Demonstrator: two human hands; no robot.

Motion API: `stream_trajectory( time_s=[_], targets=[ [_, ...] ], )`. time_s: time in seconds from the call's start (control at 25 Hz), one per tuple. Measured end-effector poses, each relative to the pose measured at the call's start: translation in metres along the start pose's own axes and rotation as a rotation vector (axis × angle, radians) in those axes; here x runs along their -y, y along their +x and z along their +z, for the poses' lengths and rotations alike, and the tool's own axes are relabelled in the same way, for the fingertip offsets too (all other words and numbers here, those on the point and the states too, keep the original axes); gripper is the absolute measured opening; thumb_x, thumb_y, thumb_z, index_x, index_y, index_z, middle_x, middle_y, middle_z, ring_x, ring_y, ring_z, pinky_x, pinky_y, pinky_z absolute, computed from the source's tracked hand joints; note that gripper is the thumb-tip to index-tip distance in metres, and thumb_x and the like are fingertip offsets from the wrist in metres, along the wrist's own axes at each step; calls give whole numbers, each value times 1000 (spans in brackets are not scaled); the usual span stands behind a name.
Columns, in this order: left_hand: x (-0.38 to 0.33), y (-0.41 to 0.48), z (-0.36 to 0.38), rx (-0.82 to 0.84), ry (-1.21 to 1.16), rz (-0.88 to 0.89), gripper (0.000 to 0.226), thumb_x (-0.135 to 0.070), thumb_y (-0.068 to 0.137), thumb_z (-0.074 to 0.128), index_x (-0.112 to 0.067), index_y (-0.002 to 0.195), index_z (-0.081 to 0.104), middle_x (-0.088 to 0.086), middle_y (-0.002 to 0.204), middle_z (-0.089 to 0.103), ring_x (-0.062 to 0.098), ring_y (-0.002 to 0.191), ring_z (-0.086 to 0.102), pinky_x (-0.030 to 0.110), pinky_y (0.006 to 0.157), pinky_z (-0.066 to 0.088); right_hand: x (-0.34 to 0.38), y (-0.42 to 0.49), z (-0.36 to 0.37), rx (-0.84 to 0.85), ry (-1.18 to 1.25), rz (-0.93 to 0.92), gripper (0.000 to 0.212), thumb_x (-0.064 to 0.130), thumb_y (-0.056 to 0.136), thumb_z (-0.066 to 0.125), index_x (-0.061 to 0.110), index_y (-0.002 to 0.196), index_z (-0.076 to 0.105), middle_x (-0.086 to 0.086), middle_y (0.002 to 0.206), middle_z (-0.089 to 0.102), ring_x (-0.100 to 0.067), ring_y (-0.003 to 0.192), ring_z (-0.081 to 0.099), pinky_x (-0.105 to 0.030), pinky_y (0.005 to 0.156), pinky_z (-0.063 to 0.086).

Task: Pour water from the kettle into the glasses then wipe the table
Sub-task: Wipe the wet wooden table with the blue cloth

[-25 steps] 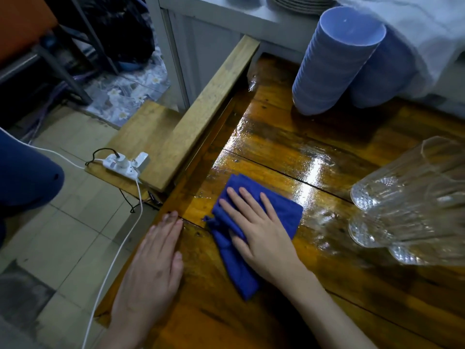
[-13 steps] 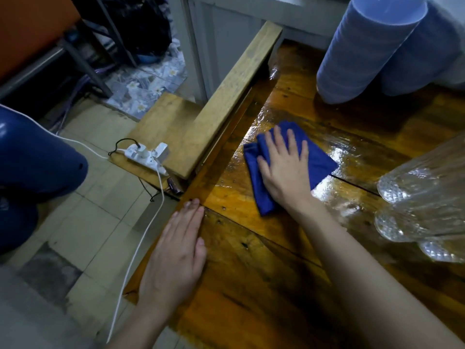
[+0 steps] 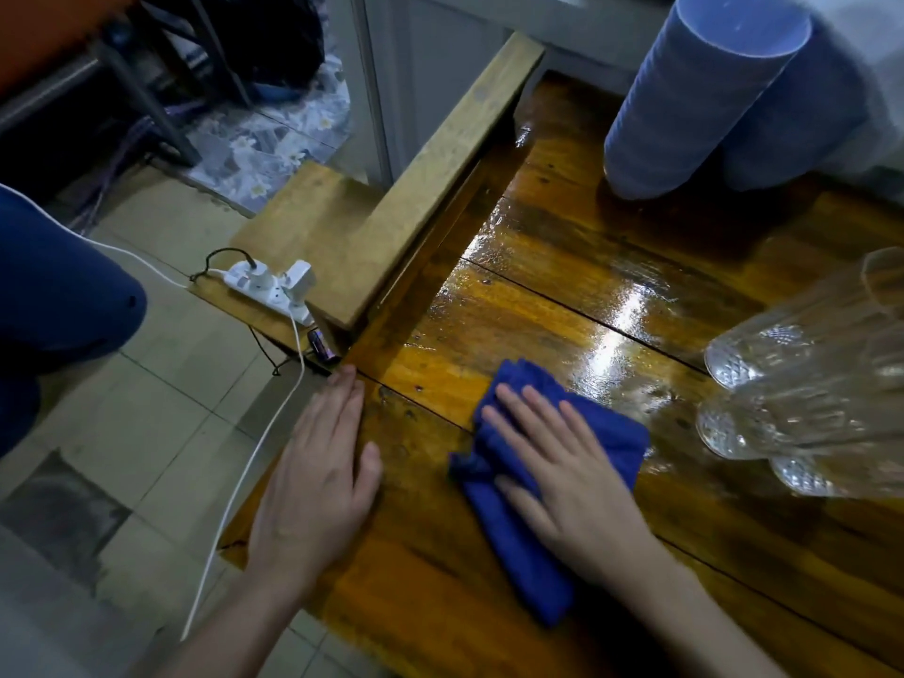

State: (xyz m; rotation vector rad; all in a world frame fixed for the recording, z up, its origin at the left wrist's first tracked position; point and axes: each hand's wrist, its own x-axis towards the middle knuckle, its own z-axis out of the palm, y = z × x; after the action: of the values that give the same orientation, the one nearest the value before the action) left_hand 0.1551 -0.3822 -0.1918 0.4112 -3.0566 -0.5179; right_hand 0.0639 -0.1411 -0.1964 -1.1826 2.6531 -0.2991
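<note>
Two bare hands lie flat on the dark varnished plank table: the left hand is spread palm-down at the table's near-left edge with nothing under it or in it, and the right hand presses, fingers extended and open, on top of a folded deep-blue wiping cloth rather than closing around it. The cloth sits on the near part of the table, between the left hand and a cluster of clear cut-pattern drinking glasses at the right edge of view; the kettle is not in view. The cloth looks soft, limp and light, likely damp, so it should bunch and slide unless held by flat downward pressure across its middle, as the palm does now; pinching a corner would only drag it into a rope. The boards beyond it shine with a wet film, and the varnish looks slick, so the cloth should glide easily. The glasses appear rigid, fragile and slippery when wet, and stand near the wiping path, so a wide stroke could knock them. A stack of pale blue plastic bowls stands well apart at the far side.
</note>
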Motion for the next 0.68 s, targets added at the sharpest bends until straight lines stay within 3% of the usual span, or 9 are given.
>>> stream_trajectory(
  time_s=[0.16,0.24,0.44,0.56,0.6,0.68],
  targets=[
    [2,1,2,7,17,31,56,-33,98,31,-9,149,27,5,158,21,13,145,18,24,118,7,-33,69,-11,-95,-26,289,67,59,96,15,30,156,9,5,165,1,-15,152,-4,-42,122,-2],
    [3,1,2,11,33,43,56,-33,98,31,-10,149,25,5,159,19,13,146,16,23,118,4,-27,109,-10,-137,-40,354,67,54,95,12,27,156,13,0,165,6,-21,152,-1,-46,122,-2],
    [4,1,2,13,38,52,57,-32,98,34,-11,150,25,3,159,18,9,146,13,17,118,-2,36,127,0,-115,-39,36,63,41,93,29,21,153,30,-3,162,24,-26,151,12,-47,122,3],
    [3,2,2,5,31,50,57,-33,98,34,-13,150,24,1,158,18,8,145,13,15,116,-5,35,88,5,4,-28,-193,62,41,94,31,22,154,26,-1,163,20,-22,151,9,-44,121,2],
    [3,2,2,3,27,54,57,-33,98,34,-13,150,23,1,158,17,7,144,12,14,116,-5,23,78,4,17,-28,-211,63,42,95,30,23,154,24,0,163,18,-20,151,8,-43,121,2],
    [4,2,2,-5,19,54,57,-34,98,32,-14,151,22,0,158,16,6,144,10,13,115,-6,-6,67,1,-30,-24,-56,63,46,96,25,26,155,21,2,164,13,-18,152,4,-44,122,3]
  ],
)
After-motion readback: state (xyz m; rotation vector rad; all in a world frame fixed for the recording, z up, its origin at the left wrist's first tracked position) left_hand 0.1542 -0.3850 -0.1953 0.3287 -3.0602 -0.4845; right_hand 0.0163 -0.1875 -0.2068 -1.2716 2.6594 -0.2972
